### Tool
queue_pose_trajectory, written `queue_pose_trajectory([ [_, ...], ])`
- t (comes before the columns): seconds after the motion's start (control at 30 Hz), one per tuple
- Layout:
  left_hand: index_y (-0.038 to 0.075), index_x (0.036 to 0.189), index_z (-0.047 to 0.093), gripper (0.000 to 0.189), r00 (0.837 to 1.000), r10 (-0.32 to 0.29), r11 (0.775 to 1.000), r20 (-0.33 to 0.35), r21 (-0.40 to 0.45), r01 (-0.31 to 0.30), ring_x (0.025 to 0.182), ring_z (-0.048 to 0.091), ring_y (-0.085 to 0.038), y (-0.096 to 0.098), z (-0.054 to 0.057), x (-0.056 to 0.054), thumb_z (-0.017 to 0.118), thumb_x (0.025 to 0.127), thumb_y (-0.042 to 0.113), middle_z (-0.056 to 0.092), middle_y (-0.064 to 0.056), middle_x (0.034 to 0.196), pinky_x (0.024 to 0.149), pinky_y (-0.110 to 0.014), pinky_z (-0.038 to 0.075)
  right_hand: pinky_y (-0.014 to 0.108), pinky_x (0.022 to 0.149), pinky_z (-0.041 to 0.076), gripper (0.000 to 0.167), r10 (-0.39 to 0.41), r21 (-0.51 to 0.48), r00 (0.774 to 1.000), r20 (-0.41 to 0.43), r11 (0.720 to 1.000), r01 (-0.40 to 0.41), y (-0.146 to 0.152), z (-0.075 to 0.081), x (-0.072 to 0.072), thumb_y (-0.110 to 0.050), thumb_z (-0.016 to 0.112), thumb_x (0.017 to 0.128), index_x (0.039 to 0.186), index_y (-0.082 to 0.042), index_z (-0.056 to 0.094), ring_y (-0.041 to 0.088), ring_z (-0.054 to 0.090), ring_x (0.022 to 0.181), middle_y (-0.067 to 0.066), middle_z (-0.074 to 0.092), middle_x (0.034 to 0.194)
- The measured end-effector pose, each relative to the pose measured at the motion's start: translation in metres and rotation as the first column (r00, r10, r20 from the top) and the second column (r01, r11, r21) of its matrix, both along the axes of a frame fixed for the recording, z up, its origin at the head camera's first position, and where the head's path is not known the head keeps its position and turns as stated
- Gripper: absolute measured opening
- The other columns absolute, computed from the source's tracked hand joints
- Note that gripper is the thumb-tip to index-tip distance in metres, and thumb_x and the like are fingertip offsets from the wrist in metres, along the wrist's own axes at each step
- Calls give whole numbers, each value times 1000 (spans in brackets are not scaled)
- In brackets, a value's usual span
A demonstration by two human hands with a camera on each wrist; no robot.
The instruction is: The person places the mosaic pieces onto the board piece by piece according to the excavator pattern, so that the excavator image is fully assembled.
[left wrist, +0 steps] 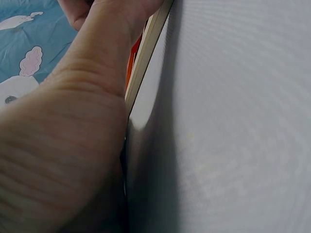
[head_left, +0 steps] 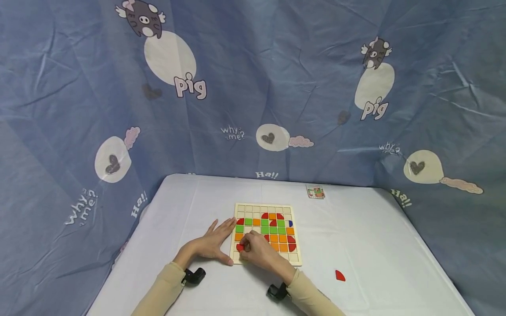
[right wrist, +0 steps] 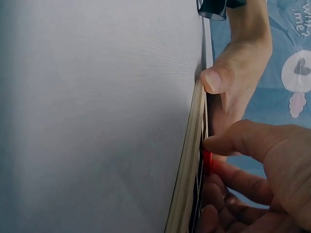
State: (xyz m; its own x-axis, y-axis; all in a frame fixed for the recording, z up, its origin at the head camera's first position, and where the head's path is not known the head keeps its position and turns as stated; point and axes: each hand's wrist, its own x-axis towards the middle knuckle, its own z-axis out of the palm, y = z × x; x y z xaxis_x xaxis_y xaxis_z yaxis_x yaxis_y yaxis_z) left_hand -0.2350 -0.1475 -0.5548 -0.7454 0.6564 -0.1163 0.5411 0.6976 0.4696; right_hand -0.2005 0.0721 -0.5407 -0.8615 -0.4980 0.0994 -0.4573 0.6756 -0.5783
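Note:
A pale wooden grid board [head_left: 290,212] lies on the table, its cells partly filled with green and orange squares and red rounded pieces. My left hand [head_left: 213,242] is spread flat at the board's left edge, thumb by the near left corner. Over the board's lower left part, my right hand [head_left: 258,251] pinches a red piece [right wrist: 208,162] between thumb and index finger, down at the board's surface. Fingers partly hide its shape and the cells beneath. The left wrist view shows mostly my left palm [left wrist: 82,126] beside the board's edge.
One loose red quarter-circle piece [head_left: 340,275] lies on the white table [head_left: 379,245] to the right of the board. A small picture card [head_left: 316,192] is near the table's back edge. Blue printed cloth [head_left: 245,105] hangs behind and at both sides.

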Motion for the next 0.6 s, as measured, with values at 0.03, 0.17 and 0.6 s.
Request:
queue_pose_trajectory([
  [0.03,8,156,5,126,1000,0,1000,4,3,0,151,1,-29,0,0,0,72,68,70,1,-10,164,119,-60,-7,13,61,46,20,3,-1,1000,-1,1000,-3,0,0,0,-13,74,78,97,-8,69,2,49,70,-2,58,86],
  [0.17,8,156,6,126,1000,4,1000,12,7,-4,151,2,-29,1,1,1,72,68,69,2,-9,164,119,-60,-7,13,63,47,19,-1,6,1000,-21,1000,1,-3,0,0,-13,72,81,99,-7,70,2,50,72,-2,60,89],
  [0.6,9,156,6,126,1000,1,1000,-7,4,-1,151,2,-29,-1,-4,-2,71,68,71,2,-9,164,119,-60,-6,14,64,47,18,-30,30,1000,0,999,30,-9,5,-5,-9,71,83,100,-6,70,5,50,73,-1,60,90],
])
